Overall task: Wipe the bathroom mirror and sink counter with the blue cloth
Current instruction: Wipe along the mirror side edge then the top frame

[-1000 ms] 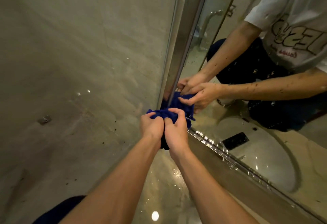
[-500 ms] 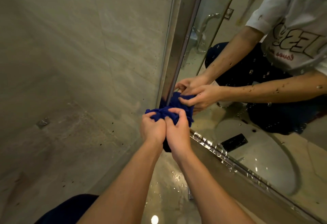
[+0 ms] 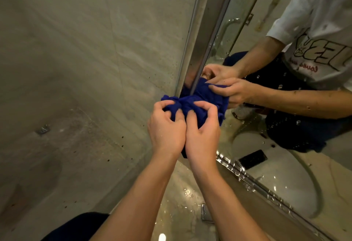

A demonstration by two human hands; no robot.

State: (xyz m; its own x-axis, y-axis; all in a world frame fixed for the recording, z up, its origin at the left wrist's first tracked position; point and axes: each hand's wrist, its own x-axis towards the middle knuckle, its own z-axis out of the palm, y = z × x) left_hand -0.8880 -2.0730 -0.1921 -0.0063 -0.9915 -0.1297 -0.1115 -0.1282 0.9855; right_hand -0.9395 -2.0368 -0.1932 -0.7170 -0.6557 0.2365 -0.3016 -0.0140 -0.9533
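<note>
From the head view, we hold the blue cloth (image 3: 192, 107) bunched between both hands at the lower corner of the mirror (image 3: 285, 145), where its metal frame (image 3: 200, 40) meets the tiled wall (image 3: 85, 59). Our left hand (image 3: 165, 126) has its fingers (image 3: 162, 105) curled into the wad, and our right hand (image 3: 203, 128) pinches the cloth beside it, thumb and fingers clamped on the fabric. The two hands touch each other along their inner edges. The cloth presses against the frame's edge and seems to touch the glass.

We judge the work far from finished. The mirror carries many spots and droplets across its lower part, and the wall beside it is speckled too. The wet surface (image 3: 182, 193) below our wrists glistens with water beads and shows no sign of being wiped. The basin appears only as a reflection, so we cannot tell its state.
</note>
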